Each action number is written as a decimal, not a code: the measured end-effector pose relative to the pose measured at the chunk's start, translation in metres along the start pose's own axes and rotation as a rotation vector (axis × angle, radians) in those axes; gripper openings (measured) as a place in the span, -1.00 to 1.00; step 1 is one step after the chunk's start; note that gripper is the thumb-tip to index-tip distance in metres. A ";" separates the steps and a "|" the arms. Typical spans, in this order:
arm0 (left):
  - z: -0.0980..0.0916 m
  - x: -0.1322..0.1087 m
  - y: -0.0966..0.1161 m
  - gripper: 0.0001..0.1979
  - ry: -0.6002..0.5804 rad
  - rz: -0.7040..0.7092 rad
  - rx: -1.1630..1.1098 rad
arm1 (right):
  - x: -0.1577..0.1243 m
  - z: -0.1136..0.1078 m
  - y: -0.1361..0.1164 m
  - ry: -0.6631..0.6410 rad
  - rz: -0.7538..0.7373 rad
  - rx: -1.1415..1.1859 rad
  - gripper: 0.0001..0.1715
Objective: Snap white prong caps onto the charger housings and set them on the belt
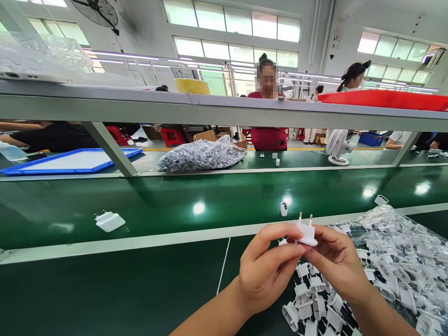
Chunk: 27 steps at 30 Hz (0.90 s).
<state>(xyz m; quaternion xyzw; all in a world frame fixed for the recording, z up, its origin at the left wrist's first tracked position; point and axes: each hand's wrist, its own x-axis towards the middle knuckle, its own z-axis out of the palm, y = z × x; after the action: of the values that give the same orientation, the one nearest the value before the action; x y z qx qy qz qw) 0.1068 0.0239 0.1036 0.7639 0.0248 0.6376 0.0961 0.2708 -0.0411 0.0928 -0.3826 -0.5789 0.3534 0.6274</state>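
Both my hands meet over the near edge of the green bench and pinch one white two-pin plug part [306,232], its pins pointing up. My left hand [268,270] grips it from the left with thumb and fingers closed. From the right, my right hand [336,259] holds the same part. Below the hands lie several loose white plug parts [311,303]. To the right a clear plastic bag [402,261] holds many more.
A green conveyor belt [175,200] carries a white charger body [109,221] at left and a small white piece [283,208] near centre. Beyond are a bagged heap of parts [201,155], a blue tray [70,161], a small fan [338,145] and people across the line.
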 end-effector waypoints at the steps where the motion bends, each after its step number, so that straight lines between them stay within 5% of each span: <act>1: -0.001 -0.001 0.000 -0.74 -0.003 0.009 0.012 | -0.001 0.000 -0.001 -0.025 0.020 0.027 -0.64; 12: 0.002 -0.008 -0.002 -0.71 0.030 0.071 0.071 | -0.001 0.002 -0.014 -0.010 0.034 0.123 -0.54; 15: 0.001 -0.005 0.001 -0.61 0.059 -0.109 -0.049 | 0.000 0.003 -0.017 0.000 0.025 0.136 -0.55; 20: -0.002 -0.004 0.000 -0.61 -0.109 -0.528 -0.368 | 0.000 0.002 -0.018 -0.037 0.041 0.180 -0.61; 27: 0.001 -0.002 0.001 -0.79 -0.071 -0.731 -0.666 | -0.002 0.000 -0.015 0.013 0.034 0.081 -0.64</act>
<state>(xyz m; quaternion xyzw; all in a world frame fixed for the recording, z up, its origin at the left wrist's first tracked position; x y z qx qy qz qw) 0.1075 0.0226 0.1014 0.6543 0.0827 0.5091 0.5531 0.2710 -0.0499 0.1055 -0.3689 -0.5536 0.3845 0.6400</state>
